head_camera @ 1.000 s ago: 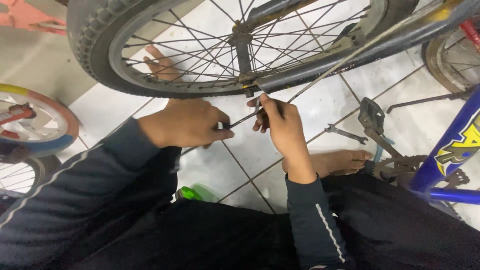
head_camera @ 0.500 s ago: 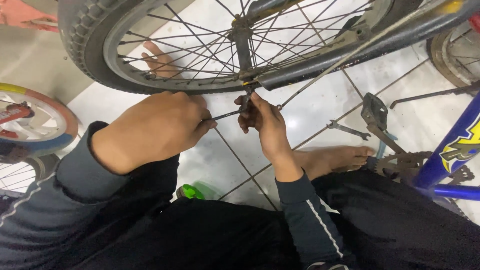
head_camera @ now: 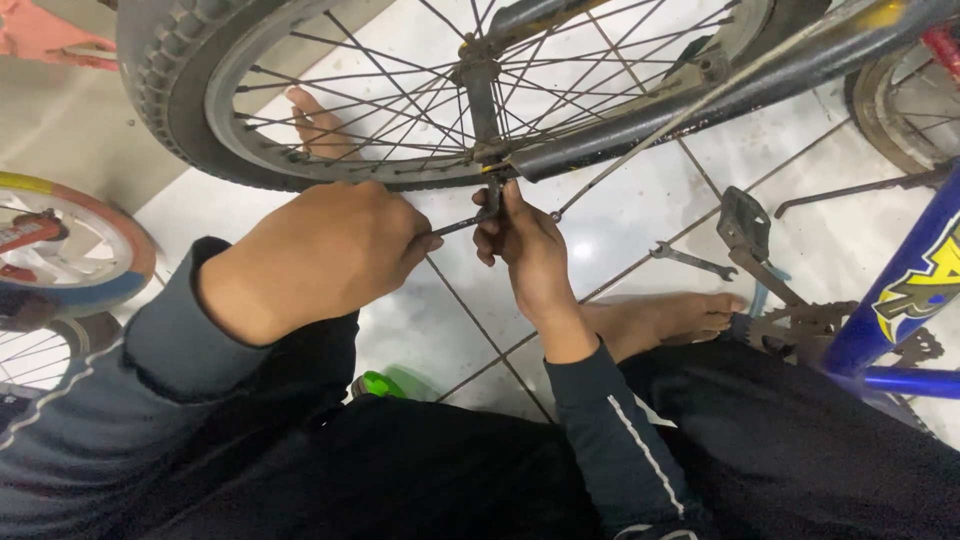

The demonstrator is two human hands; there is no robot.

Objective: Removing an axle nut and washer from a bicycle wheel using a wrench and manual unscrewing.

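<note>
While both hands meet under the hub, the scene reads so:
Wheel point(head_camera: 190, 110): far and centre, tyre and spokes filling the top; its hub point(head_camera: 480, 75) stands just above the hands.
Frame: a dark tube point(head_camera: 700, 100) runs from the hub up to the right; a blue tube point(head_camera: 900, 290) crosses at right.
Left hand point(head_camera: 320, 250): near and left of the hub, closed in a fist round the end of a thin tool point(head_camera: 458, 226).
Right hand point(head_camera: 525, 245): just right of the left hand, fingers pinched narrow on a small dark part point(head_camera: 493, 195) right under the hub.
Tool: between the two hands, slanting up to the right towards the dark part; whether they touch cannot be told.
Foot point(head_camera: 670, 318): on the tiles, right of the right wrist.
Spanner point(head_camera: 690, 260): flat on the floor, well right of the hands.
Green thing point(head_camera: 380, 384): near, below the left hand, partly hidden.
</note>
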